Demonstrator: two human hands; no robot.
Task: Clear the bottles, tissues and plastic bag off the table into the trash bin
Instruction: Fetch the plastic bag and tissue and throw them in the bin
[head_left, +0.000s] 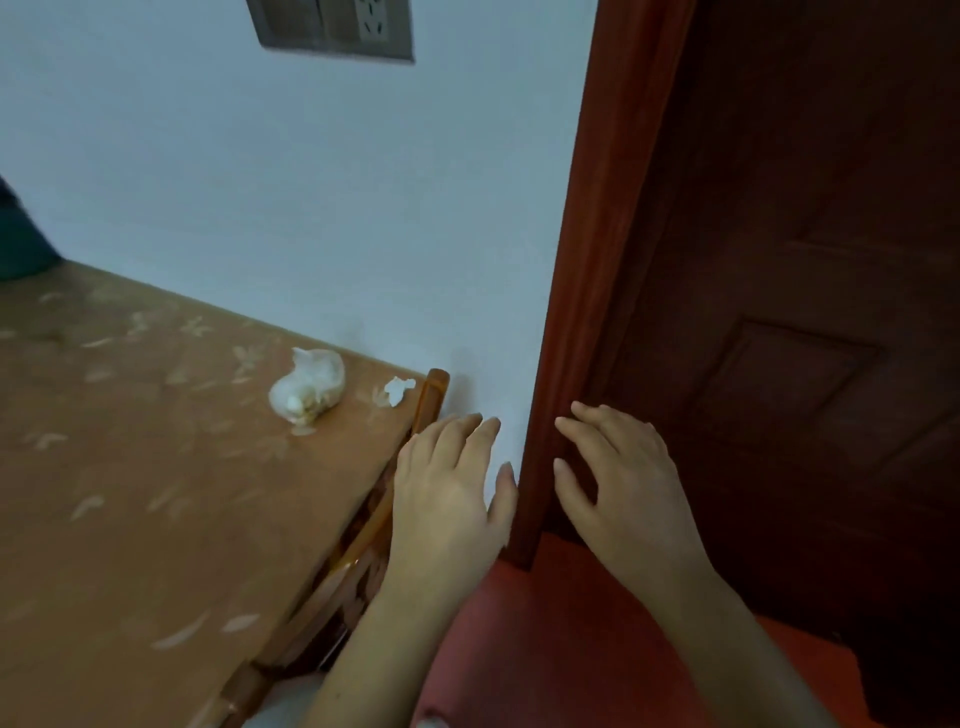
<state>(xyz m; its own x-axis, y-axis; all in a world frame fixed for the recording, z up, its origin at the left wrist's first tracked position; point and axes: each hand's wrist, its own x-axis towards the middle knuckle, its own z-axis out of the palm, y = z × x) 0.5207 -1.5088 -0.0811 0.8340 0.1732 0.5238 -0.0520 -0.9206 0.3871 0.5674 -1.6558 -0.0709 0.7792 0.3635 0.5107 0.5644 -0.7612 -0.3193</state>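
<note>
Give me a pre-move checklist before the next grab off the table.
1. Left hand empty, fingers relaxed: ok.
2. Right hand empty: ok.
3. Plastic bag on the table, nothing over it: ok.
4. Tissue by the table's far corner, apart from the bag: ok.
5. Trash bin located: cannot tell; dark shape at left edge unclear.
6. Bottles cleared: cannot tell; table runs out of frame.

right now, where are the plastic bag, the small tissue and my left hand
plastic bag (307, 391), head view, middle of its crumpled body
small tissue (399, 388), head view, centre of the scrap
left hand (447, 483), head view, back of the hand
</note>
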